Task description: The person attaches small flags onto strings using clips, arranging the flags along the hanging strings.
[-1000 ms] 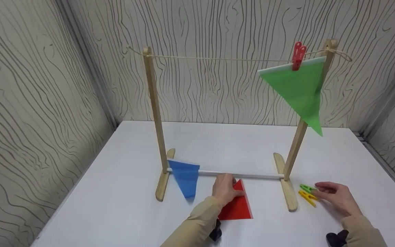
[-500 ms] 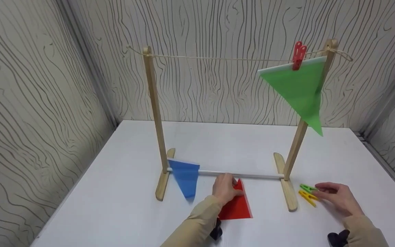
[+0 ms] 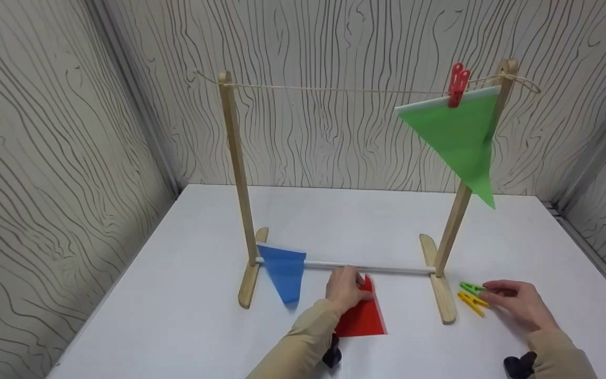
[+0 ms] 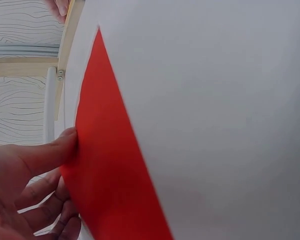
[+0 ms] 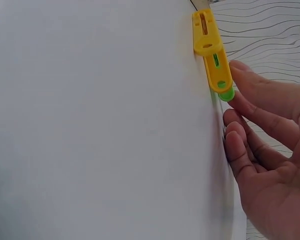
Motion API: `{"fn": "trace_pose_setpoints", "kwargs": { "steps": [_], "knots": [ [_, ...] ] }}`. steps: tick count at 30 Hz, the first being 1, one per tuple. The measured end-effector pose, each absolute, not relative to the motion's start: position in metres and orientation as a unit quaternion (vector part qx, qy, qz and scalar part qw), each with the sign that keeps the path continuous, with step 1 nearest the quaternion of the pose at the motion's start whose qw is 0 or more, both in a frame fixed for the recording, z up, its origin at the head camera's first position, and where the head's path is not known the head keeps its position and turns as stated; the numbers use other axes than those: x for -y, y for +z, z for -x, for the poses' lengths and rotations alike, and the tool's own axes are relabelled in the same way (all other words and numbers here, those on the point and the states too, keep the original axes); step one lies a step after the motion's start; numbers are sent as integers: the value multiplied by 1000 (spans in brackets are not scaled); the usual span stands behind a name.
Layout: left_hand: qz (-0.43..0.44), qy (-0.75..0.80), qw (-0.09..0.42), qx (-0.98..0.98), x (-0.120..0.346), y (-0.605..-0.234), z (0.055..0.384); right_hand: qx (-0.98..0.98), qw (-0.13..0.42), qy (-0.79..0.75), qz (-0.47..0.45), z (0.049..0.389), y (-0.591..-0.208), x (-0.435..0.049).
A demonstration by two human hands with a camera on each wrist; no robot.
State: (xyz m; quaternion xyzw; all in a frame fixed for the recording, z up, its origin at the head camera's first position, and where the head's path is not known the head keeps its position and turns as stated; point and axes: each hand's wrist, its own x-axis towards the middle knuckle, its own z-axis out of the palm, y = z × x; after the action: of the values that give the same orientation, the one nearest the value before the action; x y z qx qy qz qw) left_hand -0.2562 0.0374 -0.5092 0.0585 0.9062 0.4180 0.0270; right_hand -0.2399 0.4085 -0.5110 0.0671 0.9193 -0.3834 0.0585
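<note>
My left hand (image 3: 344, 289) pinches the red triangular flag (image 3: 362, 319) by its edge, thumb on the near face and the other fingers behind. In the left wrist view the flag (image 4: 112, 150) tapers to a point away from the hand. On the right, my right hand (image 3: 521, 302) has thumb and index finger at the handle end of a green clothespin (image 3: 471, 288). A yellow clothespin (image 3: 473, 304) lies beside it and covers most of it in the right wrist view. There the green handle tip (image 5: 227, 95) shows at the fingertips.
A wooden stand with two posts (image 3: 238, 168) carries a string (image 3: 334, 90). From it hangs a green flag (image 3: 461, 137) held by a red clothespin (image 3: 458, 89). A blue flag (image 3: 284, 273) lies over the white crossbar (image 3: 387, 269) by the left post.
The red flag's upper tip has shifted slightly left and folded a little. Both hands stay in nearly the same place.
</note>
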Motion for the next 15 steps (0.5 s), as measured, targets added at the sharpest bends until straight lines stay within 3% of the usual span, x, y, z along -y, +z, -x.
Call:
{"fn": "trace_pose_setpoints", "kwargs": {
  "steps": [15],
  "knots": [
    [-63,425,27,-903,-37,-510,256,-919,70,-383,-68,241,-508,-407]
  ]
}}
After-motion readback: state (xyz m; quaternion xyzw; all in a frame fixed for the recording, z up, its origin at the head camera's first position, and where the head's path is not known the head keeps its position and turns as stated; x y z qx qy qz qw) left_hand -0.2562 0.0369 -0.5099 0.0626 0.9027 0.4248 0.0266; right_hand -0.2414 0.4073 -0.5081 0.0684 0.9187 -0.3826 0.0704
